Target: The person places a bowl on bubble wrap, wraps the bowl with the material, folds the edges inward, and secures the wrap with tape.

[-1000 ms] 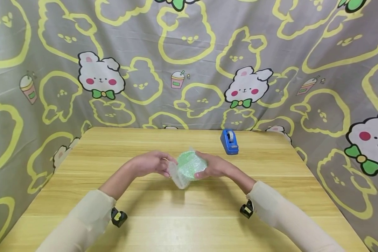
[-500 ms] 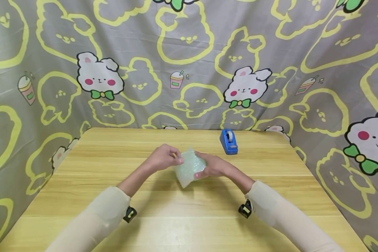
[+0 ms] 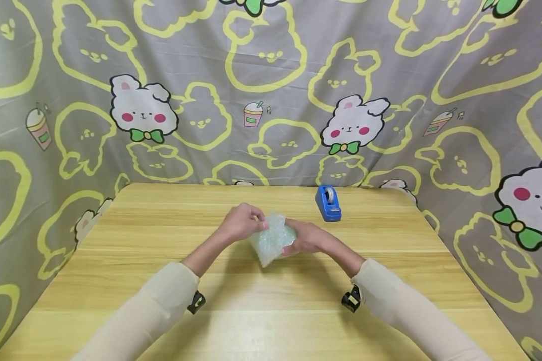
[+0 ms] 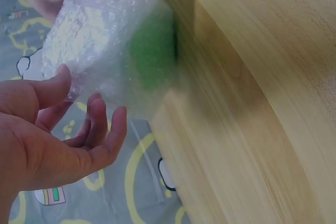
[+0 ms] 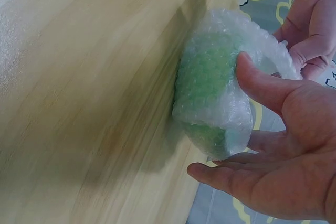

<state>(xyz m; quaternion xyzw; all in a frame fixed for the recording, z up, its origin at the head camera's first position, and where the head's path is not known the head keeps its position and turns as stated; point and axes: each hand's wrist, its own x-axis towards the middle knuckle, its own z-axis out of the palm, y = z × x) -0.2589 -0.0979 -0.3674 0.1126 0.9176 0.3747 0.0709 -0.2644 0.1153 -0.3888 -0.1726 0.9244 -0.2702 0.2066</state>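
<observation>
A green object (image 5: pixel 205 69) shows through layers of clear bubble wrap (image 3: pixel 271 240) near the middle of the table; its exact kind is hidden by the wrap. My right hand (image 3: pixel 306 236) grips the bundle from the right, thumb on the near side and fingers around the far side. At the upper left, my left hand (image 3: pixel 245 221) pinches the edge of the bubble wrap between thumb and index finger. The left wrist view shows the other fingers of the left hand (image 4: pixel 68 135) curved loosely below the wrap.
A blue tape dispenser (image 3: pixel 328 203) with a roll of tape stands on the wooden table (image 3: pixel 262 311), toward the back right. Behind and beside the table hangs a grey curtain (image 3: pixel 198 65) printed with cartoon animals. Each sleeve carries a small black wrist camera (image 3: pixel 352 299).
My left hand has moved right and slightly up, carrying the bubble wrap's loose flap over the green object, which is now mostly covered in the head view. The right hand stays in nearly the same place.
</observation>
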